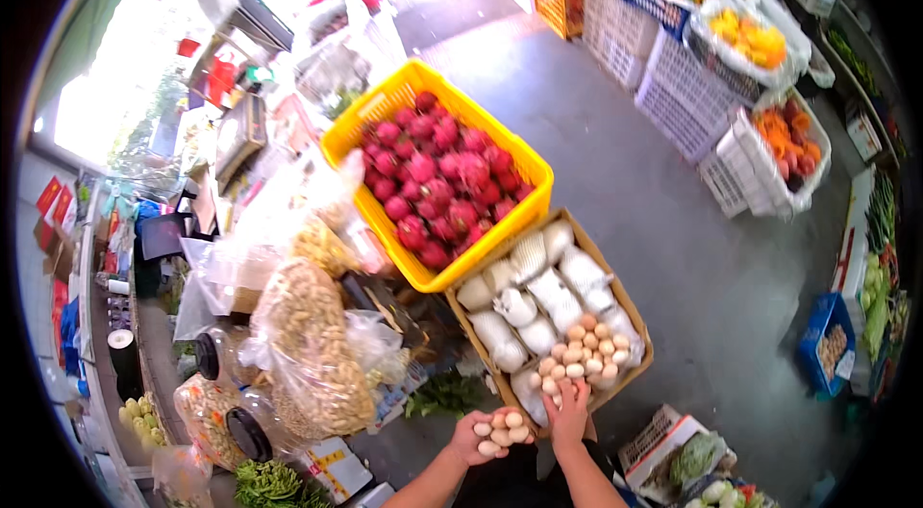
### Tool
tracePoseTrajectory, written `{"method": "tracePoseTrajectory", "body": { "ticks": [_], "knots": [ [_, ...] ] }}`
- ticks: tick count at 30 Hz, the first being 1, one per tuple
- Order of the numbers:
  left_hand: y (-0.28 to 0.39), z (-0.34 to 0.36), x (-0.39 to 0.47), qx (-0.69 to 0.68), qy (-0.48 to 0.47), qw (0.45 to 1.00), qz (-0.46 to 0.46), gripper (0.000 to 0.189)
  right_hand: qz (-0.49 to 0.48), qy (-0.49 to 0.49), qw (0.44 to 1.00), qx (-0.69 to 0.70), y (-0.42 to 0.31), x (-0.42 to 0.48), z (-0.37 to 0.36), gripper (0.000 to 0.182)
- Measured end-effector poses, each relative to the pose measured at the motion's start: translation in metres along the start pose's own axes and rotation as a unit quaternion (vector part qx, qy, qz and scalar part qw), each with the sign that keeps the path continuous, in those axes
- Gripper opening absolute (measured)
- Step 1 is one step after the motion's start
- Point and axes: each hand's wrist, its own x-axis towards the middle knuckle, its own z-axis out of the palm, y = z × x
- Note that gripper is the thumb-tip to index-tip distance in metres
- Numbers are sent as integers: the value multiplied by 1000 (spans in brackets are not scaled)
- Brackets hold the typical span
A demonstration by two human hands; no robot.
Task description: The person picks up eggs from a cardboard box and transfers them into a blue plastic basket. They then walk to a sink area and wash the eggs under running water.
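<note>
My left hand [494,439], palm up, cradles several light brown eggs [499,430] in front of my body. Just to its right, my right hand [570,411] reaches over the near edge of a heap of eggs [588,349]. Its fingertips touch the heap, and an egg shows between thumb and fingers; whether they grip it is unclear. Beneath the heap is a cardboard box [644,317] filled with pale produce in white foam netting [551,295]. The bottom layer of eggs is partly hidden by my right hand.
Beyond the box stands a yellow plastic crate [476,270] of dragon fruit [440,176]. Bagged peanuts [310,342] and lidded plastic jars [249,429] crowd the left. Stacked crates [689,93] line the right, with a blue basket [826,349] on the grey floor [692,277]. Cabbage [696,457] lies lower right.
</note>
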Motion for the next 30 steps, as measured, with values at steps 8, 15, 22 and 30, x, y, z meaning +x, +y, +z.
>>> {"method": "tracePoseTrajectory", "body": {
  "ticks": [8, 15, 22, 30],
  "knots": [
    [10, 25, -32, -33, -61, 998, 6, 57, -23, 19, 1000, -1, 3, -1, 15, 38],
    [6, 32, -59, -42, -85, 995, 31, 56, 1, -36, 999, -4, 32, 8, 15, 35],
    [-6, 38, -93, -51, -113, 990, 65, 57, 10, -36, 997, -67, 24, 17, 17, 28],
    [-27, 33, -108, -72, -139, 984, 90, 56, 76, -97, 988, -93, 26, 30, 0, 28]
  ]
}}
